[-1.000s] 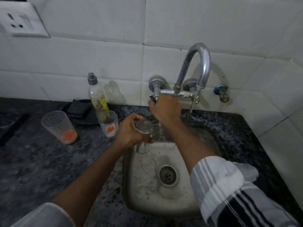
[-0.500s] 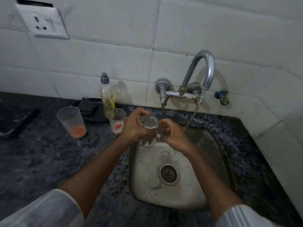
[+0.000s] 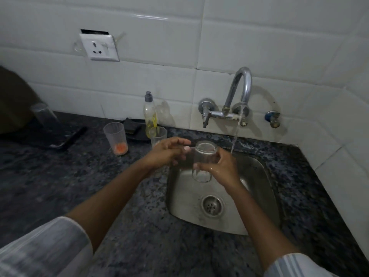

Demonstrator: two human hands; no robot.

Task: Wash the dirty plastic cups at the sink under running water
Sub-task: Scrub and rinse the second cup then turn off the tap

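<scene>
Passed from left hand (image 3: pixel 167 152), cup (image 3: pixel 203 162) sits in right hand (image 3: pixel 221 166) grip.

You stand in a home kitchen: a small steel sink (image 3: pixel 257 196) set in a speckled granite counter (image 3: pixel 50 186), white wall tiles (image 3: pixel 159 80), a wall-mounted tap (image 3: pixel 239 90), a dish-soap bottle (image 3: pixel 150 114).

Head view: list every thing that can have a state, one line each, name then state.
Tap: running, stream falling into the sink.
Sink: drain open, no standing water.
Held cup: upright over the sink, beside the stream, looks empty.
Right hand: gripping the held cup.
Left hand: fingers touching the held cup's rim.
Counter cup: upright, orange residue at the bottom.
Second cup: upright, partly hidden.
Soap bottle: upright, capped.
</scene>
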